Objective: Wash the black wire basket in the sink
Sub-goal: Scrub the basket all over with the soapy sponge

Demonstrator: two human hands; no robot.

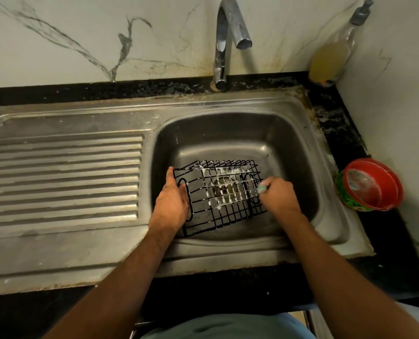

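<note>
The black wire basket (224,211) lies tilted on its side in the steel sink bowl (289,143), over the drain. White soap foam clings to its upper and middle wires. My left hand (171,201) holds the basket's left end, thumb pointing up along the rim. My right hand (280,194) grips a small green scrubber (262,188) pressed against the basket's right side.
The tap (230,37) stands behind the bowl, with no water running. A ribbed steel draining board (64,177) lies to the left. A soap dispenser bottle (333,55) sits at the back right corner. A red bowl (370,184) with soapy residue stands on the black counter at right.
</note>
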